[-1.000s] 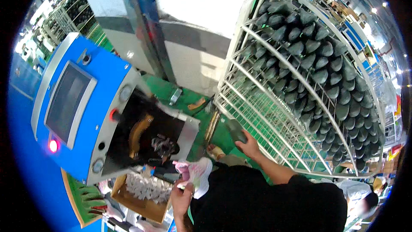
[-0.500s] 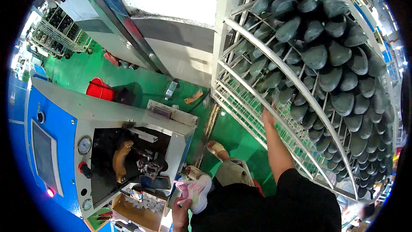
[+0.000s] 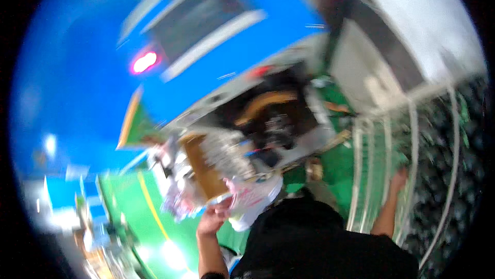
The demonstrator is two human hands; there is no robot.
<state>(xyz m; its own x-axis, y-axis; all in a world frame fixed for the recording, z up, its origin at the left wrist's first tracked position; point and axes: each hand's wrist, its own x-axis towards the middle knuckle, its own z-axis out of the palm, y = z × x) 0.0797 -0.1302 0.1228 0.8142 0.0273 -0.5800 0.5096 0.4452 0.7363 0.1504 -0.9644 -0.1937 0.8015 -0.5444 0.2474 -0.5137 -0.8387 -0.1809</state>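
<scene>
The frame is heavily blurred, so fine detail is lost. At lower centre the left hand (image 3: 212, 221) rises from the bottom edge with its fingers curled around a white and pink shoe (image 3: 253, 200), which it holds just right of and above the hand, in front of the person's black top (image 3: 314, 243). The shoe sits close under a brown tray of small pale parts (image 3: 216, 163), just left of centre. At right of centre the right hand (image 3: 398, 180) reaches up to the white wire rack (image 3: 384, 145); it seems to rest on one of the rack's bars, but whether the fingers are closed around it cannot be told. Dark shoe forms (image 3: 454, 145) fill the rack along the right edge of the frame. A large blue machine (image 3: 232, 36) with a glowing red light (image 3: 145, 62) takes up the upper left and centre, its dark opening (image 3: 273, 114) near the middle. Green floor (image 3: 149, 217) shows at lower left.
</scene>
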